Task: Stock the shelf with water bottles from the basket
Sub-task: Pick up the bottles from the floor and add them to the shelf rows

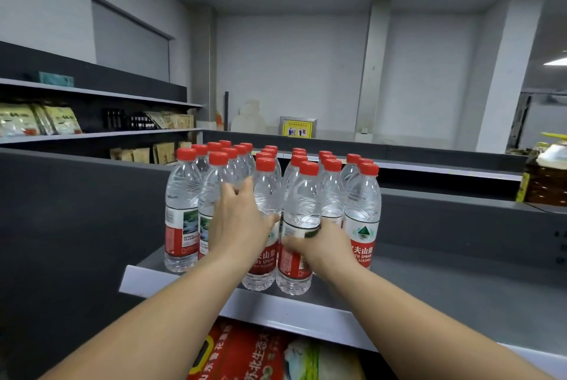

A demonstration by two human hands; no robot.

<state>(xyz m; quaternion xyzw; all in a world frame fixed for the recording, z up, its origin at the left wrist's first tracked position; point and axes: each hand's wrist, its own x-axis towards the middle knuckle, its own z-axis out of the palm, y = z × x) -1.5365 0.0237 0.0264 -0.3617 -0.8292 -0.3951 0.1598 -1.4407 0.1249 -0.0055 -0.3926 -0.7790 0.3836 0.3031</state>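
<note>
Several clear water bottles with red caps and red labels stand in rows on the grey shelf [445,290]. My left hand [237,226] wraps around a front-row bottle [264,204], fingers spread over its shoulder. My right hand [322,244] grips the label band of the neighbouring front bottle [299,217], which stands near the shelf's front edge. Both of these bottles stand upright on the shelf. The basket is not in view.
A dark partition [61,226] rises left of the bottles. Red and green bagged goods [260,352] lie on the shelf below. Oil jugs [549,174] stand far right. Packets [36,121] fill the left shelves. Bare shelf surface stretches right of the bottles.
</note>
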